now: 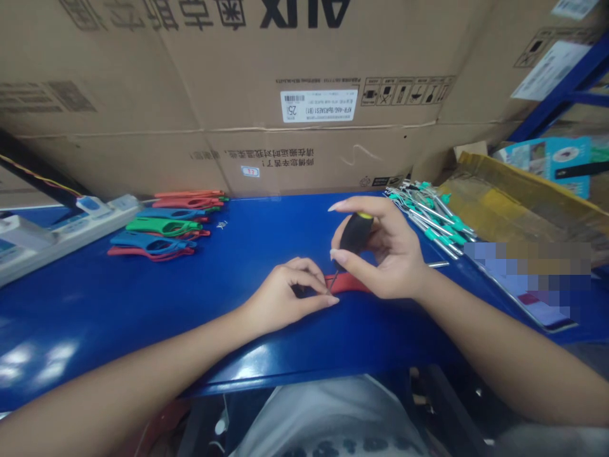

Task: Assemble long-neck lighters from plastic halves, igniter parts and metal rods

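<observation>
The two hands work close to each other over the blue table [200,317]. The left hand [288,297] is clamped on the left end of a red plastic case [353,282], thumb on the near side and fingers on the far side. That case lies near the middle of the table, its right part running beneath the right hand [392,254]. The right hand is closed around the black handle of a screwdriver [356,236] — there is a yellow patch at its top — and the thin shaft slants down and left to the case, right beside the left fingertips (whether the tip sits in a screw, I cannot tell).

Farther left lies a stack of plastic cases [164,227] in red, blue, green and orange, with a white power strip [90,225] left of it. A few small pale bits [222,225] lie just right of the stack.

Beyond the right hand is a heap of metal rods [431,219] with green parts. To the right, a phone [528,289] lies near a box with yellow tape [518,197] — its screen is partly blurred. A large cardboard box [190,82] with upside-down print stands along the far side.
</observation>
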Demonstrator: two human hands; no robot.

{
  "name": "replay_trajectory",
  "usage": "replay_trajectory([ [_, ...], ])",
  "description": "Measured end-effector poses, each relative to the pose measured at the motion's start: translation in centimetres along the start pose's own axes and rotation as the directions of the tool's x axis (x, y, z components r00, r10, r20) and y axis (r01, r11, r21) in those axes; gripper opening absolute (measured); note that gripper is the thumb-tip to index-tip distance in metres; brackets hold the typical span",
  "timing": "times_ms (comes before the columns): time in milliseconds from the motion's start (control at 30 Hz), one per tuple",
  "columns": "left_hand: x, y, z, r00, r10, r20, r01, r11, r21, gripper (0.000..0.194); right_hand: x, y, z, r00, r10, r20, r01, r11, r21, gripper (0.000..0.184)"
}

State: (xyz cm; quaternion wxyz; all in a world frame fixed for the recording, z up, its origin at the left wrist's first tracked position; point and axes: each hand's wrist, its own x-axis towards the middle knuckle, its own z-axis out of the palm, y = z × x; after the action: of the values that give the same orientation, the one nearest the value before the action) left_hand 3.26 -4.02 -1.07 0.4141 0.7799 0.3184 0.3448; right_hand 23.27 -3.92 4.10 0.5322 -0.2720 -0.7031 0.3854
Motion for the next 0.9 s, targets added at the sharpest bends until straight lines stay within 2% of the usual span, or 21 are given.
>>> replay_trajectory([
  [100,0.1,0.0,-0.5,1.0,0.027,-0.012,-0.025,0.994,0.107,0.024,0.2,0.5,-0.2,0.986,-0.164,0.0,0.161,0.97,-0.18,0.044],
  [167,0.2,0.1,-1.1,0.999,0.041,0.0,-0.04,0.972,0.234,0.045,0.4,0.8,-0.4,0.98,-0.192,-0.04,0.177,0.953,-0.246,0.042],
  [233,0.3,0.0,-1.5,0.998,0.049,0.046,-0.062,0.939,0.338,0.055,0.6,1.2,-0.4,0.979,-0.191,-0.068,0.166,0.948,-0.273,0.041],
  [400,0.4,-0.2,-1.5,0.989,0.055,0.136,-0.107,0.905,0.411,0.044,0.5,1.7,-0.3,0.982,-0.18,-0.059,0.158,0.95,-0.268,0.042],
  [633,0.1,-0.2,-1.2,0.987,0.085,0.134,-0.133,0.907,0.401,0.036,0.2,1.9,0.0,0.97,-0.24,-0.035,0.22,0.933,-0.283,0.043],
  [900,0.1,-0.4,-1.2,0.989,0.082,0.124,-0.125,0.908,0.4,0.034,0.2,2.0,-0.2,0.943,-0.332,-0.018,0.31,0.896,-0.319,0.046],
])
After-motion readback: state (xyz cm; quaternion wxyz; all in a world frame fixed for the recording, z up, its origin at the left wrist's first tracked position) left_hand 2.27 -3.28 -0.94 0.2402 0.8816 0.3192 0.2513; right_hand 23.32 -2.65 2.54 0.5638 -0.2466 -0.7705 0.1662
